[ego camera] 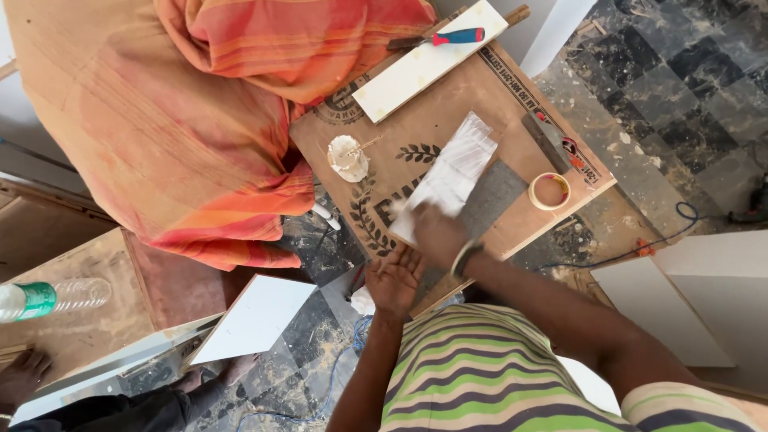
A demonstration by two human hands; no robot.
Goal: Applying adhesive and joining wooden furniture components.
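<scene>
My right hand (436,232), with a band on its wrist, grips the near end of a white sheet (454,170) that lies blurred across a brown plywood board (512,88). My left hand (395,280) hovers open, palm up, at the board's near edge just below the right hand, holding nothing. A small white pot with a stick in it (349,157) stands on the board left of the sheet. A roll of tape (550,191) lies to the sheet's right.
A long white strip (416,68) with a red-and-blue-handled tool (448,38) lies at the board's far end, and a flat grey tool (550,140) near the tape. An orange striped cloth (232,120) covers the left. A plastic bottle (48,298), white panels (256,316) and another person's foot (238,368) are lower left.
</scene>
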